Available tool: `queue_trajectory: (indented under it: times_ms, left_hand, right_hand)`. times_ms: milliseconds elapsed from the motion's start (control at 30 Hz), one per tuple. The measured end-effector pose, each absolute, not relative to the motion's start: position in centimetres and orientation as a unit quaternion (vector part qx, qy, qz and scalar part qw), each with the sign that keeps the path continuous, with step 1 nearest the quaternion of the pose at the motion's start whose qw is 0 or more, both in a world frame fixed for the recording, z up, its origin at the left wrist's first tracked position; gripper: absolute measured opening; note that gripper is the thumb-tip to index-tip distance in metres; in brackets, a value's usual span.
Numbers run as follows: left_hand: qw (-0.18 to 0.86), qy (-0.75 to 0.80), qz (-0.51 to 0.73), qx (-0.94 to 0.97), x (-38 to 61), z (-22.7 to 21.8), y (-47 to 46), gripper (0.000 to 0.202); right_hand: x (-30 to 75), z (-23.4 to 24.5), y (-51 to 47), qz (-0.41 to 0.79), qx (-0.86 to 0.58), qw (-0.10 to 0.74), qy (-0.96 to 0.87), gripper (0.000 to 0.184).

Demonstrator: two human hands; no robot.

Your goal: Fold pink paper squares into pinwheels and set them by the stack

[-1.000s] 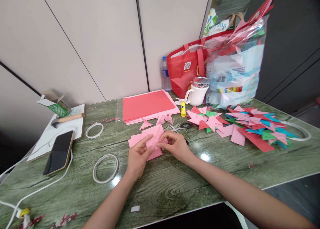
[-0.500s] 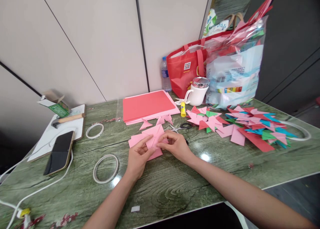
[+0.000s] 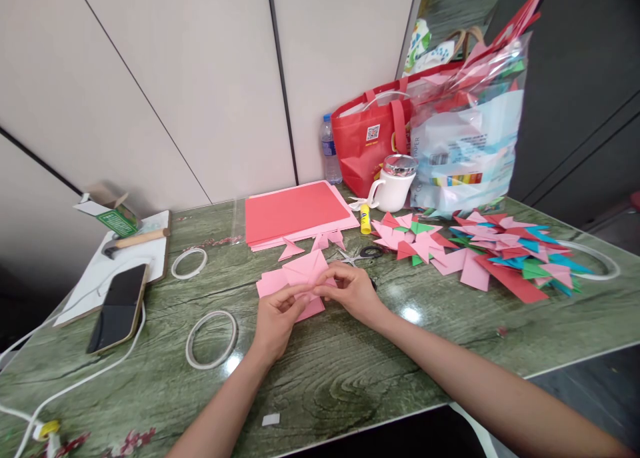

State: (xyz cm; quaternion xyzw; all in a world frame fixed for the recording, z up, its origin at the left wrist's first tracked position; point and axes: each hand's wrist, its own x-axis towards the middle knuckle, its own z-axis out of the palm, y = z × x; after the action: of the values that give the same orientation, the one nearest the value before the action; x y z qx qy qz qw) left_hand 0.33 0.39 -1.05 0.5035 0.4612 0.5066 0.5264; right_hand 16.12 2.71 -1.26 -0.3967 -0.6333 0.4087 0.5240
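Observation:
Between my two hands is a creased sheet of pink paper (image 3: pixel 306 266), pinched at its near edge. My left hand (image 3: pixel 279 315) has its thumb and fingers closed on the left part of that edge. On the right part, the fingertips of my right hand (image 3: pixel 353 291) grip the same sheet. Beneath it lie more pink paper pieces (image 3: pixel 270 283) on the green table. Small folded pink pieces (image 3: pixel 290 249) rest just beyond. Black-handled scissors (image 3: pixel 357 255) lie past my right hand, and a yellow glue stick (image 3: pixel 365 219) stands behind them.
Red and pink sheets (image 3: pixel 297 211) are stacked at the back. Folded colored pieces (image 3: pixel 515 245) spread to the right, before a white mug (image 3: pixel 395 183), a red bag (image 3: pixel 370 138) and a clear plastic bag (image 3: pixel 463 151). Tape rolls (image 3: pixel 212 339), a phone (image 3: pixel 117 305) and a hammer (image 3: pixel 135 241) lie left.
My left fingers have moved down from the sheet's face to its near edge, close to my right fingertips. More of the pink sheet's creased surface shows now.

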Motion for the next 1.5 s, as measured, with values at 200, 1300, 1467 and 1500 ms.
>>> queue_trajectory:
  times_ms: [200,1300,1467,1500]
  left_hand:
    - [0.525,0.466,0.505,0.502,0.3,-1.2,0.4,0.022]
    - [0.564,0.465,0.552,0.400,-0.1,-1.1,1.2,0.037]
    - [0.556,0.473,0.552,0.403,-0.1,-0.9,1.1,0.037]
    - [0.557,0.473,0.551,0.403,-0.1,-0.9,1.1,0.037]
  right_hand:
    - [16.1,-1.6,2.7,0.436,-0.388,0.529,-0.617,0.024]
    - [16.4,-2.3,3.4,0.506,-0.346,0.503,-0.609,0.019]
    - [16.4,-2.4,3.4,0.480,-0.362,0.506,-0.619,0.024]
    - [16.4,-2.5,3.4,0.483,-0.357,0.507,-0.619,0.025]
